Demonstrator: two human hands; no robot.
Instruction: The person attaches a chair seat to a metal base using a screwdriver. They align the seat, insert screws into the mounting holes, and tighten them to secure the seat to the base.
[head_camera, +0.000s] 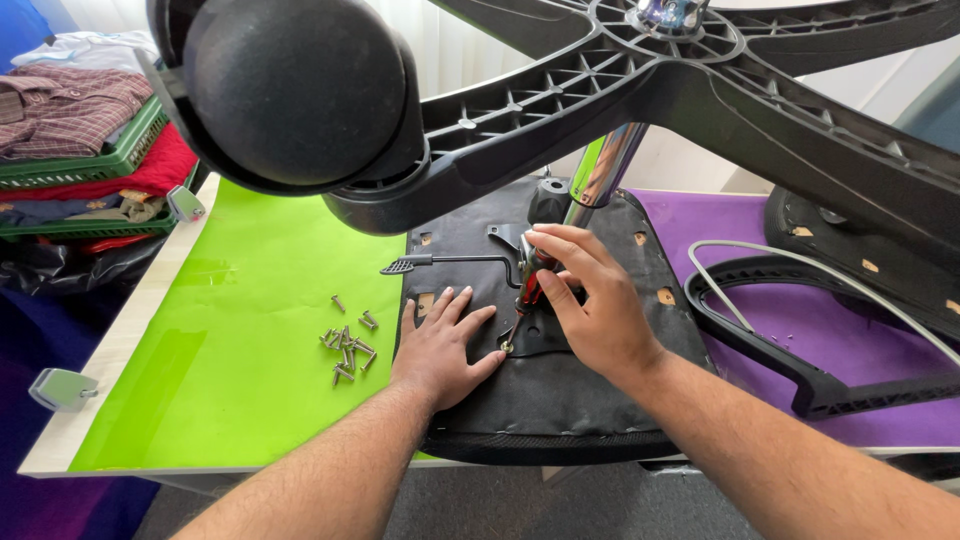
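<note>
An upturned black office chair seat (560, 385) lies on the table, its star base (700, 90) and a caster wheel (295, 85) looming close above. My left hand (440, 345) rests flat on the seat's underside, fingers spread. My right hand (590, 295) grips a red-handled screwdriver (528, 290) whose tip meets a screw (507, 347) at the metal mounting plate (545, 320). A chrome gas cylinder (605, 165) rises behind the hands, and a black lever (440, 262) sticks out to the left.
Several loose screws (347, 345) lie on the green sheet (250, 330) left of the seat. A black armrest frame (800, 350) and a grey cable (790, 262) lie on the purple sheet (730, 220). Green crates with folded clothes (80, 130) stand at far left.
</note>
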